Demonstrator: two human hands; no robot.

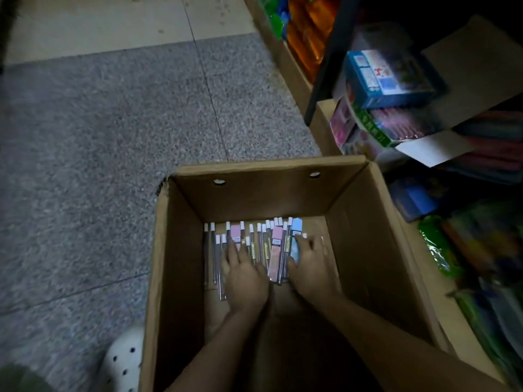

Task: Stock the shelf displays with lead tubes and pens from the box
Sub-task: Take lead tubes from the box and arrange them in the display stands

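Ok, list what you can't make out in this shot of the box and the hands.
Head view, the only one:
- Print on the lead tubes: too small and dim to read.
- Tubes under the left hand and right hand: covered, so no count, and neither grip is clear.
- Near floor of the cardboard box: hidden by forearms and shadow.
- Shelf goods at right: blurred, dark, cut by the frame edge.
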